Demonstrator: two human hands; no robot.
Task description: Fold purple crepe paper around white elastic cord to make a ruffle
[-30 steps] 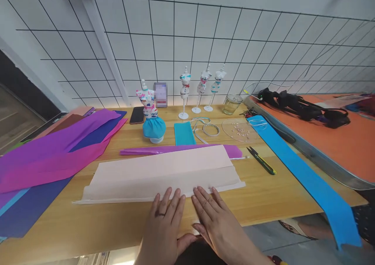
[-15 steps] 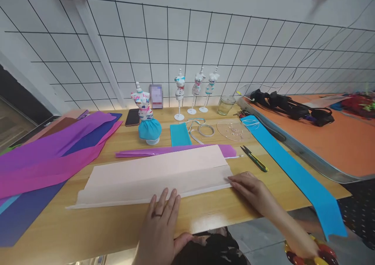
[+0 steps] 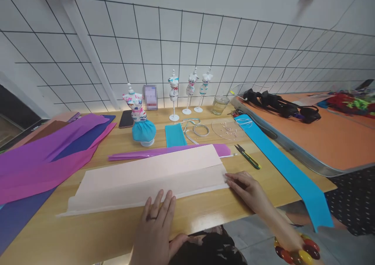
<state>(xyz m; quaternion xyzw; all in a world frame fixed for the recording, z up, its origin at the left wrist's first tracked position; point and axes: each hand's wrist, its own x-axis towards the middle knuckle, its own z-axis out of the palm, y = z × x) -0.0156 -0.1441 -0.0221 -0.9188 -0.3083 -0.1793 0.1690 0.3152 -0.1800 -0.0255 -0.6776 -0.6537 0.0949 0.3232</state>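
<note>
A long pale pink sheet (image 3: 146, 171), paper or thin cloth, lies across the table with its near edge folded over in a narrow strip. My left hand (image 3: 156, 222) rests flat with fingers stretched out, the fingertips touching that folded near edge. At the sheet's right end, the fingers of my right hand (image 3: 246, 188) pinch the corner. Behind the sheet lies a folded purple piece (image 3: 131, 155), partly covered by it. Black-and-yellow thread snips (image 3: 248, 156) lie beyond my right hand. A small mannequin (image 3: 139, 112) wears a gathered blue skirt (image 3: 143, 131).
Three small mannequins (image 3: 174, 89) stand at the back, near a glass (image 3: 219, 105). A blue strip (image 3: 284, 167) hangs over the table's right edge. Purple and pink sheets (image 3: 52, 155) cover the left side. Ribbon (image 3: 201, 130), clear beads (image 3: 230, 130) and a phone (image 3: 125, 119) lie behind.
The whole view has shifted a little, so things sit slightly further left. Both hands keep about the same places on the pale pink sheet.
</note>
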